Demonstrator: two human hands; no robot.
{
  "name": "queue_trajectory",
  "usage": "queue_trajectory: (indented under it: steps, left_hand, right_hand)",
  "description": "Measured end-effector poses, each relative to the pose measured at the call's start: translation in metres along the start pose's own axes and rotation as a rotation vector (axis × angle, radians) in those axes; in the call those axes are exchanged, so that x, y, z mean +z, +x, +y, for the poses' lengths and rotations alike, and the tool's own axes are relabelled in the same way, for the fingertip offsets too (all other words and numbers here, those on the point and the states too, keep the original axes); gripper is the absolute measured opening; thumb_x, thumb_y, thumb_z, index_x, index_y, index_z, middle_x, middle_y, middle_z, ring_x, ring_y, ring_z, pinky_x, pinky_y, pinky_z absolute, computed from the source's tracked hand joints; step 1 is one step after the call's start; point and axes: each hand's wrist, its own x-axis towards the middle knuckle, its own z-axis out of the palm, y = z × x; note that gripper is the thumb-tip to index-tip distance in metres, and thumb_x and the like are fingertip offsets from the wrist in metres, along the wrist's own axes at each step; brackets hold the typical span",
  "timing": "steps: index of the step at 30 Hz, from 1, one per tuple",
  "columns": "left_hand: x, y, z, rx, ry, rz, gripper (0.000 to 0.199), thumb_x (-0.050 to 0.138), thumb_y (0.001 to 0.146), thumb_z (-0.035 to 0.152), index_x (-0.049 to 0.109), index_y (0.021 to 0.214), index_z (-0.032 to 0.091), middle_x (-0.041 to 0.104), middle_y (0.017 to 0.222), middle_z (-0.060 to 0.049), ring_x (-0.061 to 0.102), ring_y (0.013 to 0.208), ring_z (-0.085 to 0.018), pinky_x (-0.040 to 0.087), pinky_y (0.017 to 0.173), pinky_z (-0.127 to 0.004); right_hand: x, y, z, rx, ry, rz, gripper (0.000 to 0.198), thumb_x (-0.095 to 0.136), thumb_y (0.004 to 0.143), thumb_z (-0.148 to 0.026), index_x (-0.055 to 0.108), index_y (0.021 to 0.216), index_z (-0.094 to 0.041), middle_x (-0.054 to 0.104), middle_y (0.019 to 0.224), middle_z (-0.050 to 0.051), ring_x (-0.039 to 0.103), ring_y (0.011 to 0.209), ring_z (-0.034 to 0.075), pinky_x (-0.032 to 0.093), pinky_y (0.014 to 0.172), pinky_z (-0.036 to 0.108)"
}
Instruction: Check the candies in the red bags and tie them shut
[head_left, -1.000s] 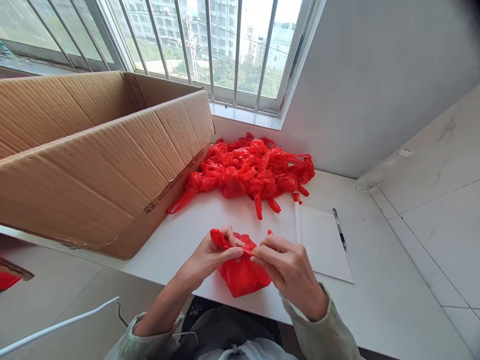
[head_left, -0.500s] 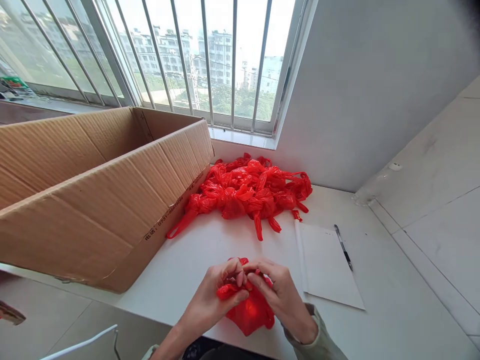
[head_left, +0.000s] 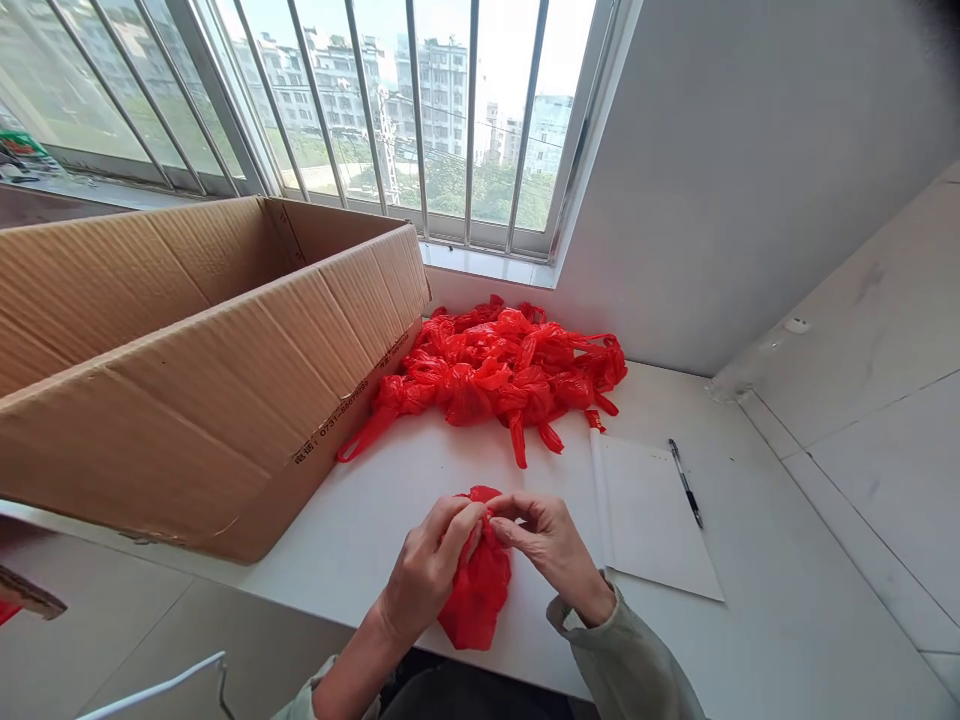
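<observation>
A red plastic bag (head_left: pixel 476 598) hangs bunched between my hands at the front edge of the white table. My left hand (head_left: pixel 431 565) is closed around its gathered upper part from the left. From the right, my right hand (head_left: pixel 541 538) pinches the same gathered part with thumb and fingers. Both sets of fingertips meet near the top of the bag, where a bit of red plastic pokes up behind them. What lies inside the bag, if anything, I cannot make out. Beyond my hands lies a heap of knotted red plastic bags (head_left: pixel 499 375).
A large open cardboard box (head_left: pixel 225 400) stands along the left of the table. To the right lie a white paper pad (head_left: pixel 656 530) and a black pen (head_left: pixel 686 485). A barred window (head_left: pixel 442 130) rises behind the heap. The table (head_left: pixel 360 540) ends just before my body.
My hands have shifted slightly up and turned, with the left hand now more over the bag. The bag hangs narrower and further left beneath my fingers.
</observation>
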Motion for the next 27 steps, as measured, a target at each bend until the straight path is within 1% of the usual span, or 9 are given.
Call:
queue_trajectory:
  steps: [5, 8, 11, 15, 17, 20, 21, 24, 27]
  left_hand:
    - [-0.017, 0.012, -0.001, -0.041, -0.062, -0.179, 0.014, 0.047, 0.096, 0.015, 0.055, 0.086, 0.020, 0.053, 0.078, -0.001, 0.051, 0.068, -0.012, 0.041, 0.062, -0.020]
    - [-0.024, 0.009, -0.006, 0.033, -0.034, -0.157, 0.019, 0.049, 0.096, 0.014, 0.053, 0.077, 0.018, 0.043, 0.069, 0.003, 0.040, 0.059, -0.010, 0.034, 0.054, -0.020]
    - [-0.025, -0.006, -0.015, 0.023, 0.000, -0.149, 0.022, 0.050, 0.095, 0.012, 0.051, 0.073, 0.018, 0.039, 0.067, 0.004, 0.035, 0.056, -0.009, 0.030, 0.051, -0.020]
    - [-0.026, -0.028, -0.025, -0.084, -0.028, -0.168, 0.019, 0.052, 0.095, 0.014, 0.050, 0.076, 0.018, 0.046, 0.069, 0.004, 0.042, 0.057, -0.008, 0.034, 0.054, -0.018]
    - [-0.029, -0.034, -0.026, -0.153, -0.070, -0.167, 0.016, 0.054, 0.095, 0.018, 0.051, 0.080, 0.018, 0.051, 0.072, 0.003, 0.047, 0.061, -0.009, 0.038, 0.058, -0.017]
    - [-0.031, -0.035, -0.026, -0.208, -0.148, -0.147, 0.019, 0.054, 0.096, 0.028, 0.053, 0.079, 0.018, 0.057, 0.074, 0.001, 0.053, 0.064, -0.009, 0.041, 0.060, -0.017]
    - [-0.031, -0.034, -0.026, -0.218, -0.169, -0.132, 0.023, 0.054, 0.096, 0.033, 0.053, 0.078, 0.018, 0.058, 0.073, 0.001, 0.053, 0.063, -0.009, 0.041, 0.059, -0.017]
    - [-0.035, -0.031, -0.027, -0.216, -0.212, -0.083, 0.037, 0.051, 0.094, 0.050, 0.055, 0.076, 0.018, 0.061, 0.070, 0.000, 0.056, 0.061, -0.010, 0.044, 0.056, -0.017]
    - [-0.059, -0.040, -0.021, -0.135, -0.105, 0.015, 0.044, 0.043, 0.092, 0.060, 0.058, 0.085, 0.020, 0.063, 0.071, -0.001, 0.060, 0.062, -0.012, 0.048, 0.056, -0.019]
  right_hand:
    - [-0.006, -0.005, -0.018, -0.279, -0.562, 0.041, 0.013, 0.056, 0.082, -0.011, 0.066, 0.081, -0.020, 0.064, 0.074, -0.001, 0.055, 0.068, 0.012, 0.041, 0.064, 0.023]
    - [-0.009, -0.008, -0.009, -0.454, -0.909, 0.100, 0.017, 0.050, 0.085, -0.009, 0.059, 0.074, -0.020, 0.058, 0.069, -0.001, 0.049, 0.066, 0.012, 0.033, 0.061, 0.025]
    - [-0.012, -0.008, 0.008, -0.483, -1.086, 0.066, 0.020, 0.048, 0.083, -0.005, 0.052, 0.070, -0.019, 0.055, 0.066, -0.001, 0.045, 0.063, 0.013, 0.029, 0.057, 0.026]
    - [-0.013, -0.007, 0.010, -0.405, -1.185, -0.001, 0.021, 0.046, 0.080, -0.002, 0.051, 0.071, -0.020, 0.056, 0.068, -0.001, 0.047, 0.065, 0.014, 0.029, 0.057, 0.026]
    - [-0.012, -0.008, -0.002, -0.378, -1.168, -0.062, 0.024, 0.046, 0.080, -0.003, 0.058, 0.090, -0.021, 0.063, 0.088, 0.001, 0.053, 0.078, 0.016, 0.035, 0.062, 0.026]
    - [-0.004, -0.006, -0.017, -0.387, -1.115, -0.282, 0.058, 0.049, 0.072, -0.004, 0.049, 0.125, -0.027, 0.055, 0.125, 0.005, 0.052, 0.106, 0.020, 0.041, 0.078, 0.027]
    - [0.001, -0.003, -0.019, -0.389, -1.116, -0.359, 0.060, 0.049, 0.070, -0.003, 0.050, 0.124, -0.028, 0.055, 0.124, 0.004, 0.052, 0.106, 0.020, 0.042, 0.080, 0.028]
    - [0.018, 0.012, -0.020, -0.388, -1.162, -0.511, 0.041, 0.045, 0.064, 0.000, 0.058, 0.093, -0.027, 0.063, 0.094, -0.001, 0.056, 0.085, 0.017, 0.042, 0.073, 0.027]
    - [0.025, 0.030, -0.034, -0.411, -1.166, -0.568, 0.030, 0.048, 0.063, -0.001, 0.056, 0.080, -0.025, 0.063, 0.082, -0.003, 0.057, 0.072, 0.014, 0.040, 0.062, 0.024]
